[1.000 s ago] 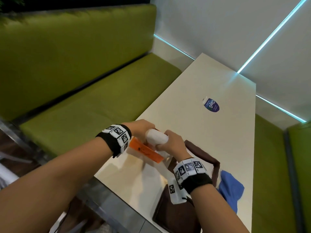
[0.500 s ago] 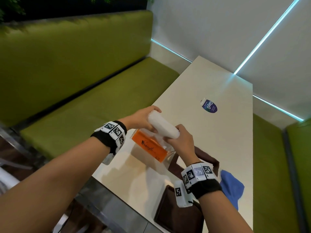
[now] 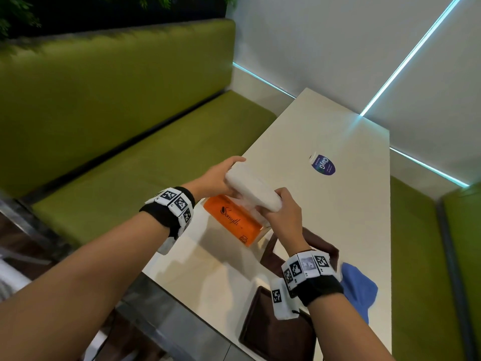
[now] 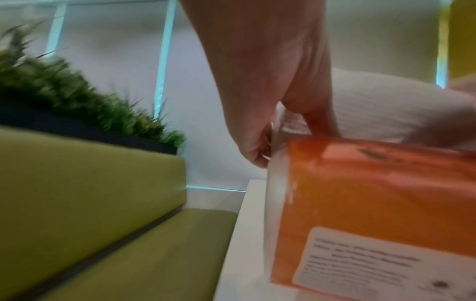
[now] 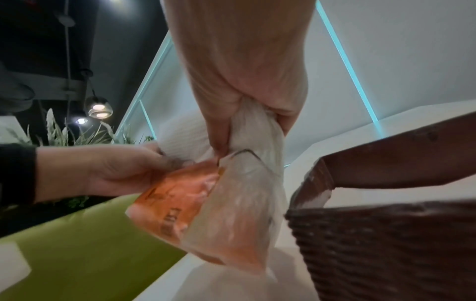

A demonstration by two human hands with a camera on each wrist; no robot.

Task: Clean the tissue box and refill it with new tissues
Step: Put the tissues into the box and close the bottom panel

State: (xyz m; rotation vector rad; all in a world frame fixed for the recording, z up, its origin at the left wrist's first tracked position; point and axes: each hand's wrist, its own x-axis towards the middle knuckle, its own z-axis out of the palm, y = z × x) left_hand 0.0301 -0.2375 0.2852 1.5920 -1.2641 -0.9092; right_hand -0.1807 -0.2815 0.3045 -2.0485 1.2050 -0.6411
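Above the white tabletop (image 3: 325, 230), a white tissue stack (image 3: 252, 191), gripped by left hand (image 3: 216, 178) and right hand (image 3: 283, 212), is judged being drawn from its orange plastic wrapper (image 3: 231, 220); brown woven box (image 5: 386, 244) loading next.

You have two hands in view: one left hand (image 3: 216, 178) and one right hand (image 3: 282, 214). Between them you hold one stack of white tissues (image 3: 252, 191). One orange plastic wrapper (image 3: 231, 220) hangs beneath it. On the one white table (image 3: 325, 230) you have one brown woven tissue box (image 3: 268, 332), one blue cloth (image 3: 360, 290) and one round purple sticker (image 3: 322, 165). Two marker wristbands, one per wrist.
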